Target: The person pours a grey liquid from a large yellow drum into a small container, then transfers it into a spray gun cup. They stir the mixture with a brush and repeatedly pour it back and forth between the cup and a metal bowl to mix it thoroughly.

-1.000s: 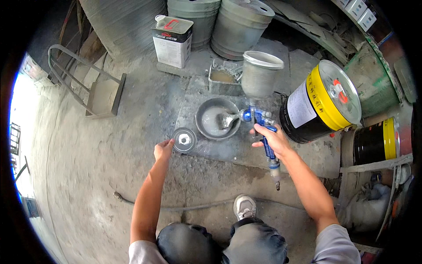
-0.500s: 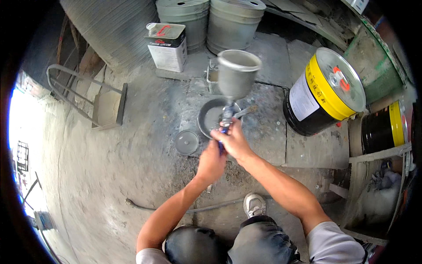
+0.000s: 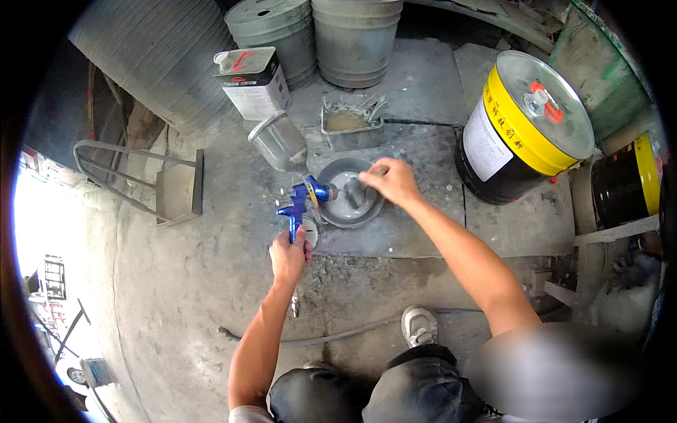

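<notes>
Nearest, our left hand (image 3: 288, 259) has its grip closed around the handle of a blue spray gun (image 3: 299, 201), its cup (image 3: 280, 144) tilted toward the far left. A partly hidden lid (image 3: 312, 234) lies just right of that hand. Farther right, our right hand (image 3: 395, 182) has its grip pinched on a brush (image 3: 355, 192), bristles within a round bowl's rim (image 3: 350, 224). Beyond, we see a rectangular container (image 3: 355, 139).

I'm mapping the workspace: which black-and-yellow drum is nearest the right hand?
The white-labelled drum; the other drum, farther right from the right hand, shows no label.
</notes>
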Tool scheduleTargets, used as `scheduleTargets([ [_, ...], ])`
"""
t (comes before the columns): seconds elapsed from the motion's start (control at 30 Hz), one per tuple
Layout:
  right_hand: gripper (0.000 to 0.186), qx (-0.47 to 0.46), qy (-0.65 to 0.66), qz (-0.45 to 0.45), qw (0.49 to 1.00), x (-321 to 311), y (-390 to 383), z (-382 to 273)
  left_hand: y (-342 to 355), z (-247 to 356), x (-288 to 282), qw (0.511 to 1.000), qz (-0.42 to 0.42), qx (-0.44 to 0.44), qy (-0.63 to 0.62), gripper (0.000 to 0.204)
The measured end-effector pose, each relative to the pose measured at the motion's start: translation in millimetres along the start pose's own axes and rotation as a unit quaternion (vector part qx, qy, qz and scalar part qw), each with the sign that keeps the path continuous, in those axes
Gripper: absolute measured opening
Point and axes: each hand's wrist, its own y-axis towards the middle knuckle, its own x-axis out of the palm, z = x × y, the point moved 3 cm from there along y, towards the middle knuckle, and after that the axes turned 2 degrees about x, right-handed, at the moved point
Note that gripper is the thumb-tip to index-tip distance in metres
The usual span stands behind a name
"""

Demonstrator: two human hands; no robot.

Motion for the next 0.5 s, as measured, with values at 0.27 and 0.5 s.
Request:
scheduleTargets([
  [0.27, 0.019, -0.142, -0.043, 0.025, 0.989, 6, -20, -13, 5, -2, 1, 1.0, 0.006, 0.009, 0.002, 0.023],
  [0.5, 0.019, 0.029, 0.32, -0.014, 0.947, -8, -37, -55, 4, 6, 7, 1.0, -0.006, 0.031, 0.001, 0.015],
])
